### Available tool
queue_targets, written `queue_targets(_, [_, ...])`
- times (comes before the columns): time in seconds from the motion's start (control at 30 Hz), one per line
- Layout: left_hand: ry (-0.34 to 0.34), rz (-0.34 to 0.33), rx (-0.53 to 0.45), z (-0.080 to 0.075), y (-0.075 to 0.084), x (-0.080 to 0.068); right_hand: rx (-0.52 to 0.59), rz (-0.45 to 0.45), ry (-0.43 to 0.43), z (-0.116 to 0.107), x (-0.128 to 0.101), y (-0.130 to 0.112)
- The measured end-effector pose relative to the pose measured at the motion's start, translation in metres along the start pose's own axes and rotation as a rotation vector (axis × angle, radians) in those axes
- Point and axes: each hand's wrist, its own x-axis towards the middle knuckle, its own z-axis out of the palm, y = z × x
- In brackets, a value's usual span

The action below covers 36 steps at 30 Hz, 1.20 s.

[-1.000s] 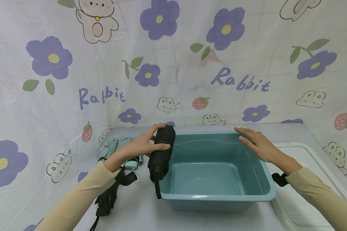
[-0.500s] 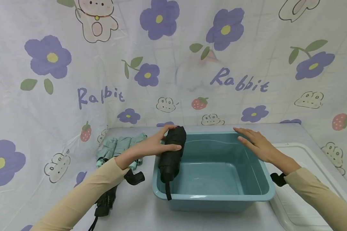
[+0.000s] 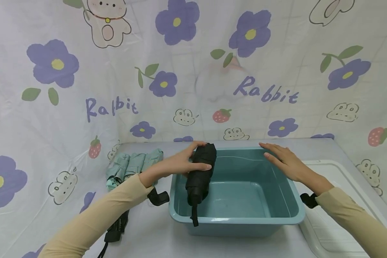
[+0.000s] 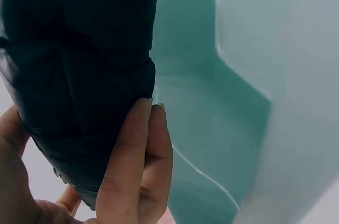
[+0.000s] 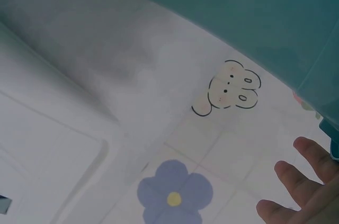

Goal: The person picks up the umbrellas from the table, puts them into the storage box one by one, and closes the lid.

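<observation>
A folded black umbrella (image 3: pixel 201 175), its wrist strap dangling, hangs tilted over the left part of a blue-green plastic bin (image 3: pixel 238 221). My left hand (image 3: pixel 180 163) grips it from the left, with the thumb on the near side. Close up in the left wrist view, fingers (image 4: pixel 124 166) wrap the dark fabric of the umbrella (image 4: pixel 79 70), and the bin's inner wall (image 4: pixel 212 128) shows behind. At the bin's far right corner, my right hand (image 3: pixel 287 163) rests on the rim with extended fingers.
Pale green folded umbrellas (image 3: pixel 135 163) lie left of the bin, partly behind the left arm. Nearer lies another black folded umbrella (image 3: pixel 114 233), half covered by the sleeve. A white lid (image 3: pixel 338 215) lies flat to the right, under the right forearm. A patterned curtain (image 3: pixel 196 71) hangs behind.
My left hand has carried the black umbrella rightward, from the bin's left edge to over its inside. The right hand stays at the rim. More of the pale green umbrellas shows.
</observation>
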Motion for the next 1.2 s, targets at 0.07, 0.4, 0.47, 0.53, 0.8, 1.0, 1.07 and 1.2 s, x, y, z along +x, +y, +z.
queue_targets(0.07, [-0.008,-0.005,-0.002,0.003,0.001,0.003,0.0,0.0,0.001,0.0,0.0,0.0])
queue_targets(0.4, [-0.063,-0.021,-0.039,0.017,0.005,0.015,0.007,-0.001,0.002,0.001,-0.001,0.001])
queue_targets(0.47, [-0.069,-0.024,-0.047,0.02,0.005,0.018,0.008,-0.001,0.001,0.001,-0.001,0.001])
queue_targets(0.53, [-0.075,-0.026,-0.052,0.024,0.005,0.021,0.01,0.001,0.002,0.001,-0.001,0.001])
queue_targets(0.8, [-0.079,-0.032,-0.084,0.036,0.006,0.033,0.002,0.003,0.009,0.0,0.0,0.0])
queue_targets(1.0, [-0.092,-0.039,-0.126,0.044,0.006,0.042,0.0,0.007,0.008,0.0,-0.001,-0.001])
queue_targets(1.07, [-0.1,-0.039,-0.131,0.047,0.007,0.044,0.0,0.01,0.006,0.0,-0.001,-0.001])
queue_targets(1.2, [-0.112,-0.035,-0.14,0.053,0.008,0.047,-0.007,0.012,0.007,0.0,0.0,-0.002])
